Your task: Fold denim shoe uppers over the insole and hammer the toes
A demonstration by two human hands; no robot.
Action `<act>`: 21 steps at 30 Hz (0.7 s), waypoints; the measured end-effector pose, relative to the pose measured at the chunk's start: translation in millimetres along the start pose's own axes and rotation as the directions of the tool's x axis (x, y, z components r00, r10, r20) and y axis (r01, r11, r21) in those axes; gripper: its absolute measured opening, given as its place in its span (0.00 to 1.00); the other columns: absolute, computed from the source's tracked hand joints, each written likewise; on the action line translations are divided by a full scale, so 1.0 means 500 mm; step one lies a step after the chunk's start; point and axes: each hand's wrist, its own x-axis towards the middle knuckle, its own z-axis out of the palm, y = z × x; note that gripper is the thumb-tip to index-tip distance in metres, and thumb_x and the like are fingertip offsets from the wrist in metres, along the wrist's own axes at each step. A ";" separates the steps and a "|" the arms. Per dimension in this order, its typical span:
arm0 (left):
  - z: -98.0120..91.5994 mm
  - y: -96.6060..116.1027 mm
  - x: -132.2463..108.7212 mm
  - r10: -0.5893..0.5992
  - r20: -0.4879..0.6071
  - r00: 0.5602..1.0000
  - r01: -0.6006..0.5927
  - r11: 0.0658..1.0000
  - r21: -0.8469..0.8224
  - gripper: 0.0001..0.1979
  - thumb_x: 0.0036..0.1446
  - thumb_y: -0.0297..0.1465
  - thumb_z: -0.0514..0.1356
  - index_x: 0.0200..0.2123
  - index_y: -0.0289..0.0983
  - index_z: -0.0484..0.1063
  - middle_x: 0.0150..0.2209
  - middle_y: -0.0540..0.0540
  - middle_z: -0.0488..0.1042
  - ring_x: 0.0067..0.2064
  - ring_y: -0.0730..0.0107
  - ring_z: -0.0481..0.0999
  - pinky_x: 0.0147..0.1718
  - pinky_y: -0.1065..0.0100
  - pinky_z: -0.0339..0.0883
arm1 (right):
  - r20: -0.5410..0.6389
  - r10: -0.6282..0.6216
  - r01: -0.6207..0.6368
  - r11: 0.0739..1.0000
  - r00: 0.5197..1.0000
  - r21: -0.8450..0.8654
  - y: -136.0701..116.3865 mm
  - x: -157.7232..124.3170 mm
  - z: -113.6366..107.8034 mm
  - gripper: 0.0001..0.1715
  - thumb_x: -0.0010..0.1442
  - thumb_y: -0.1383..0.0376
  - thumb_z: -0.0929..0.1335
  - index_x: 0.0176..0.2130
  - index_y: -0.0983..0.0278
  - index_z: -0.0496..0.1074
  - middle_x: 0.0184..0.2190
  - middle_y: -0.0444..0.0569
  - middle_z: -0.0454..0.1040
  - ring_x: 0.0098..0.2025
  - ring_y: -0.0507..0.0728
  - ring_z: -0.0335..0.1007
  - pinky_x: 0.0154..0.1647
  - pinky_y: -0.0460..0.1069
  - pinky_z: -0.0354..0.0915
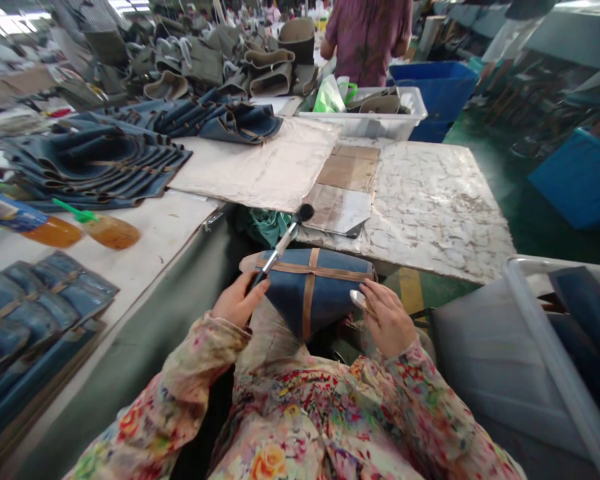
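Head view only: a denim panel (310,290), dark blue with crossed tan straps, lying on the lap, long axis running side to side, pale narrow end toward the left, lower point sagging between the arms. Left hand (239,301) nearer that pale end and against the panel's lower left edge, its fingers (254,293) closed round the metal handle of a brush (280,245), the black tip angled up and away past the panel's top edge. Right hand (387,319) just beside the panel's right side, its fingers (375,293) half curled, a small shiny pale object (357,299) at their tips; no telling whether held or merely close. Both floral sleeves (165,393) reaching in from below. Ahead, a cracked white board (430,207) with cardboard sheets (347,170) on top. To the left, on the counter (145,267), stacks of denim pieces (95,160) and two green-capped bottles (113,232) of amber liquid. Farther off, a white plastic crate (365,123), a blue bin (435,87) and a co-worker (367,33) in a purple shirt, back turned.
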 end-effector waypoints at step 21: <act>-0.308 -0.240 0.080 -0.108 -0.563 0.819 0.466 0.697 0.545 0.21 0.56 0.41 0.52 0.41 0.27 0.69 0.31 0.45 0.67 0.31 0.69 0.64 0.36 0.63 0.64 | 0.195 -0.066 0.120 0.952 0.979 -0.280 -0.008 0.088 -0.017 0.14 0.58 0.66 0.61 0.41 0.68 0.71 0.36 0.52 0.72 0.40 0.57 0.66 0.41 0.49 0.64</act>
